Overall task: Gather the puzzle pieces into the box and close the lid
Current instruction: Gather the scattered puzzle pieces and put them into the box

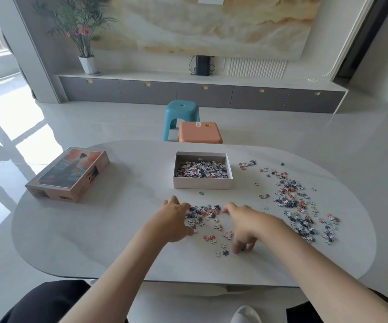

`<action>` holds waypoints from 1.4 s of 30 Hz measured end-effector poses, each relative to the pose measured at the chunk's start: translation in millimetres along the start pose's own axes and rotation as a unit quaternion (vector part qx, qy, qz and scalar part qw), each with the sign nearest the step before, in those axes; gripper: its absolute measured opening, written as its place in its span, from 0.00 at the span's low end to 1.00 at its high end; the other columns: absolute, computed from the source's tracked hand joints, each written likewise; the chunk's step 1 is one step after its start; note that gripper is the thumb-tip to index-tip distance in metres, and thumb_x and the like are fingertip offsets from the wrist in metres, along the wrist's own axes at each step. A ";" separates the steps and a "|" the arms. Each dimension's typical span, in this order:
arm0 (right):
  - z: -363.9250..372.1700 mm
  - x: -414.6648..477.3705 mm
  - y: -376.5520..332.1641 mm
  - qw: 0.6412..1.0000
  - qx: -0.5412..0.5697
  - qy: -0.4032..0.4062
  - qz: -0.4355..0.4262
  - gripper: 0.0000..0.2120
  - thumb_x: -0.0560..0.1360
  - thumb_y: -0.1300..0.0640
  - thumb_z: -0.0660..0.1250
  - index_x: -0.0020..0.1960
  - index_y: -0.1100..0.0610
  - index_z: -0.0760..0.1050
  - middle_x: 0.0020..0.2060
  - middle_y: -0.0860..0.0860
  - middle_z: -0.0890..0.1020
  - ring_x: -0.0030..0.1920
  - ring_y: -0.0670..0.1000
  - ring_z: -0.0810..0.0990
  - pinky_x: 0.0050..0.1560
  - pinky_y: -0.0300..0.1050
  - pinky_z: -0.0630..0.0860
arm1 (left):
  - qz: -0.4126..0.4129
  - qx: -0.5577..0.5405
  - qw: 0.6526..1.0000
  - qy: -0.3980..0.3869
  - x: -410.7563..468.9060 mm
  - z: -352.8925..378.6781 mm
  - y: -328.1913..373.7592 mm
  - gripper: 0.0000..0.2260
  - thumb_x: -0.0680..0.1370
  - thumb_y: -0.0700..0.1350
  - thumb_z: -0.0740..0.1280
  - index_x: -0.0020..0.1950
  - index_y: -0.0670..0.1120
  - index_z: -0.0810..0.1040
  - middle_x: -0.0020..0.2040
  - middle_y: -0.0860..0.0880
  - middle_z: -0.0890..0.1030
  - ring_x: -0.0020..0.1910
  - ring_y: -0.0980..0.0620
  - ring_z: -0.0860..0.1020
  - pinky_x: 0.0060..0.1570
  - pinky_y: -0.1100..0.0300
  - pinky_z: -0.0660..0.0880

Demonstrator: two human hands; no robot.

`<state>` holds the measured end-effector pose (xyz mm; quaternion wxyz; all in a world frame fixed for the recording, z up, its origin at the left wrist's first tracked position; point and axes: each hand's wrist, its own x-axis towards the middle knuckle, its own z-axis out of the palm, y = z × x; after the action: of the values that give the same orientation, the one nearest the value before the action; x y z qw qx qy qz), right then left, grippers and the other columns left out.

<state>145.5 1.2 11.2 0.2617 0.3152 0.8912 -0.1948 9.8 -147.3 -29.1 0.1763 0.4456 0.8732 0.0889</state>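
An open white box (202,183) stands at the middle of the table, partly filled with small puzzle pieces. Its printed lid (68,174) lies apart at the far left. A small heap of pieces (204,212) lies in front of the box, between my hands. My left hand (176,219) rests on the table at the heap's left side, fingers spread and touching the pieces. My right hand (243,226) lies at the heap's right side, its lower fingers bent down onto loose pieces near the front. A wide scatter of pieces (298,203) covers the table's right part.
The table (90,229) is oval and pale, its front edge close to my lap. A blue stool (182,117) and an orange stool (200,135) stand behind its far edge. A long low cabinet runs along the back wall.
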 end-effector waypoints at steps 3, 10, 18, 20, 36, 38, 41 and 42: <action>-4.0 6.5 -11.4 0.998 0.007 0.055 -0.031 0.35 0.68 0.65 0.71 0.72 0.51 0.65 0.44 0.48 0.73 0.47 0.52 0.74 0.44 0.42 0.72 | 0.010 -0.040 0.999 0.008 8.9 -2.0 3.3 0.26 0.72 0.49 0.73 0.69 0.47 0.71 0.60 0.45 0.70 0.57 0.46 0.73 0.60 0.53 0.72; -6.9 31.8 -20.0 0.981 0.117 0.127 -0.093 0.29 0.73 0.66 0.64 0.72 0.49 0.68 0.63 0.52 0.73 0.52 0.50 0.72 0.50 0.40 0.69 | 0.014 -0.082 0.995 0.056 21.3 -10.7 7.2 0.24 0.74 0.47 0.71 0.67 0.42 0.71 0.60 0.44 0.74 0.56 0.45 0.75 0.57 0.55 0.73; -2.2 41.0 -23.8 0.989 0.048 0.104 -0.093 0.39 0.69 0.45 0.76 0.76 0.47 0.63 0.67 0.52 0.64 0.67 0.57 0.70 0.66 0.52 0.70 | 0.057 -0.006 0.998 0.019 33.4 -0.4 11.2 0.20 0.73 0.48 0.70 0.63 0.45 0.74 0.58 0.44 0.68 0.59 0.45 0.69 0.58 0.52 0.74; -5.4 44.3 -27.1 0.985 0.054 0.123 -0.104 0.31 0.70 0.50 0.76 0.71 0.46 0.71 0.63 0.52 0.67 0.63 0.56 0.74 0.63 0.49 0.72 | 0.068 -0.022 0.996 0.057 38.5 0.5 13.4 0.12 0.73 0.42 0.68 0.56 0.44 0.78 0.53 0.44 0.72 0.56 0.45 0.73 0.55 0.55 0.73; -29.1 54.6 -26.8 0.937 0.238 0.216 -0.135 0.10 0.68 0.62 0.77 0.42 0.49 0.82 0.39 0.45 0.83 0.38 0.46 0.81 0.39 0.37 0.77 | 0.063 -0.195 0.963 0.177 58.0 -19.3 5.4 0.03 0.71 0.45 0.74 0.43 0.50 0.82 0.38 0.55 0.79 0.38 0.57 0.76 0.38 0.66 0.72; -45.2 56.3 -28.0 0.923 0.260 0.246 -0.144 0.09 0.68 0.62 0.76 0.43 0.49 0.82 0.37 0.44 0.82 0.35 0.44 0.79 0.36 0.36 0.73 | 0.070 -0.219 0.953 0.200 65.7 -35.9 8.9 0.03 0.71 0.45 0.73 0.43 0.50 0.82 0.38 0.56 0.80 0.37 0.57 0.76 0.39 0.64 0.74; -71.3 63.4 -32.8 0.898 0.280 0.303 -0.152 0.09 0.69 0.62 0.75 0.43 0.49 0.83 0.37 0.45 0.83 0.36 0.44 0.79 0.38 0.37 0.73 | 0.061 -0.238 0.942 0.227 85.4 -61.4 14.1 0.04 0.72 0.44 0.72 0.45 0.50 0.82 0.40 0.54 0.81 0.41 0.55 0.78 0.43 0.61 0.74; -78.1 67.1 -34.7 0.892 0.272 0.327 -0.150 0.08 0.70 0.61 0.74 0.45 0.49 0.84 0.39 0.46 0.84 0.39 0.45 0.80 0.41 0.37 0.74 | 0.057 -0.234 0.943 0.231 91.9 -68.2 15.4 0.04 0.72 0.44 0.71 0.46 0.49 0.82 0.41 0.53 0.82 0.42 0.53 0.79 0.43 0.61 0.74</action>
<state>51.0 46.8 39.4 -0.1731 0.2823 0.8752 -0.3525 -54.8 -63.7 17.6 0.0637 0.4082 0.8174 0.4016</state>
